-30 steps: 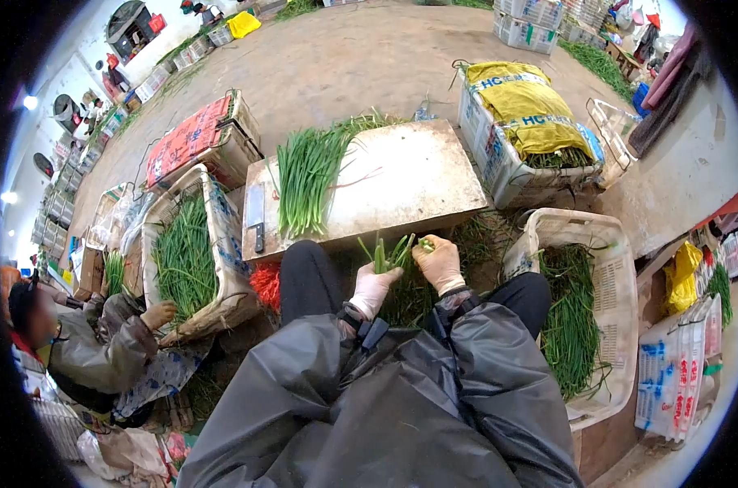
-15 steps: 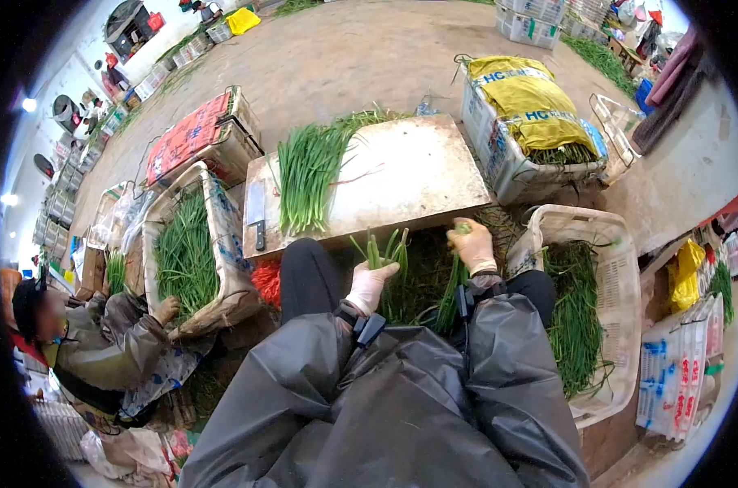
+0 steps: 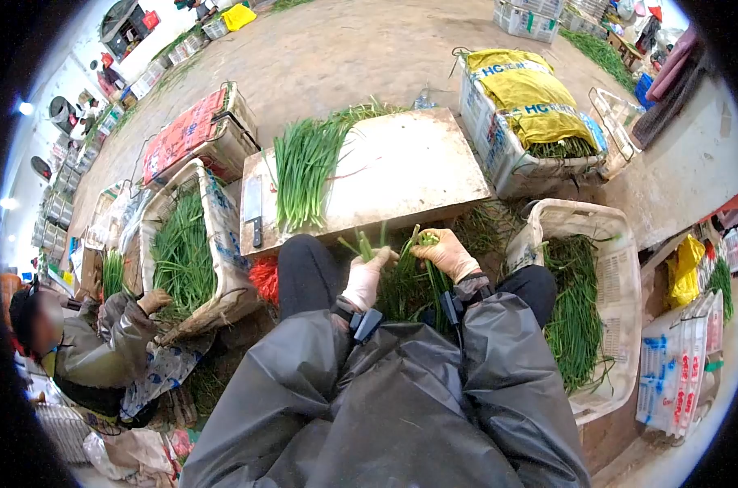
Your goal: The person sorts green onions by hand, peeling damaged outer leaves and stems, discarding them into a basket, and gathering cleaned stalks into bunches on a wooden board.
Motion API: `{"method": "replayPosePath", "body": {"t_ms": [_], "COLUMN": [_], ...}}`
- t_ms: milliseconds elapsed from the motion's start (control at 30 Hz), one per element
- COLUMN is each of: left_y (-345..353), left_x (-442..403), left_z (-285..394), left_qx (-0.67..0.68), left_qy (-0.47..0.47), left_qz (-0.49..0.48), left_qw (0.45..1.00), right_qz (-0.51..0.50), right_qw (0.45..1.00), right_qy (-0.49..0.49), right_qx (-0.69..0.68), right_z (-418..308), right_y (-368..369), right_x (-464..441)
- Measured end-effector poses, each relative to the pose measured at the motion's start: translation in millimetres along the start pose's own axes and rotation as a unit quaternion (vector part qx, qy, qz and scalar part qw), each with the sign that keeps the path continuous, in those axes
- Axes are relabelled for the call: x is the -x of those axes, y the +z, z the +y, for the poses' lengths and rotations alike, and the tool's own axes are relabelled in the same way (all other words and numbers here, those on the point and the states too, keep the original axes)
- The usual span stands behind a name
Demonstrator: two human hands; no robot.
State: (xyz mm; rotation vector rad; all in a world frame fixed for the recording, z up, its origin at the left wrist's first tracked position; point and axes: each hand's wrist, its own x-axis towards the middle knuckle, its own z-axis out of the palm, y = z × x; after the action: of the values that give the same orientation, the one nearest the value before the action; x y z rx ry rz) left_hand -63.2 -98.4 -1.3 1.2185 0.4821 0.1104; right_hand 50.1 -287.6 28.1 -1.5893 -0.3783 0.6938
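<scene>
My gloved left hand (image 3: 364, 281) is closed around a small bunch of chives (image 3: 359, 244), their cut ends sticking up past the fingers. Close to its right, my gloved right hand (image 3: 449, 255) grips more chives (image 3: 419, 240), with leaves hanging below the wrist. Both hands are over my lap, just below the near edge of a pale board (image 3: 418, 163). On that board lies a neat pile of chives (image 3: 305, 179). A knife (image 3: 253, 205) rests along the board's left side.
Crates of loose chives stand at my left (image 3: 217, 252) and right (image 3: 621, 301). Beyond the board are a crate under a red cover (image 3: 182, 138) and one under a yellow sack (image 3: 519, 93). A co-worker (image 3: 100, 342) sits at the left, one hand at the left crate.
My right hand has moved left and down, bringing its chives close to my left hand. The left hand stays nearly in place. The co-worker's hand has shifted slightly up and left.
</scene>
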Motion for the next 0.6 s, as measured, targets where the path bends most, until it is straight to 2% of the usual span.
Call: {"method": "replayPosePath", "body": {"t_ms": [100,133,233,367,600], "left_y": [-2.3,-0.6,-1.9,6.9,10.8], "left_x": [-2.7,-2.7,-2.4,8.1,14.5], "left_z": [3.7,7.4,22.4,37.4,45.0], "left_qx": [0.081,0.070,0.009,-0.018,-0.108], "left_qy": [0.008,-0.006,0.007,-0.017,0.006], "left_qz": [0.058,0.070,-0.019,-0.091,-0.097], "left_qw": [0.995,0.995,1.000,0.996,0.989], "right_qz": [-0.007,-0.019,-0.054,-0.081,-0.106], "right_qw": [1.000,1.000,0.998,0.996,0.993], "right_qy": [-0.025,-0.016,-0.003,-0.013,-0.018], "right_qx": [0.003,0.003,0.014,0.027,0.042], "right_z": [3.1,4.3,1.8,-0.3,-3.5], "right_y": [-0.6,-1.0,0.6,4.9,4.6], "right_x": [-0.8,-1.5,-1.6,0.1,1.5]}}
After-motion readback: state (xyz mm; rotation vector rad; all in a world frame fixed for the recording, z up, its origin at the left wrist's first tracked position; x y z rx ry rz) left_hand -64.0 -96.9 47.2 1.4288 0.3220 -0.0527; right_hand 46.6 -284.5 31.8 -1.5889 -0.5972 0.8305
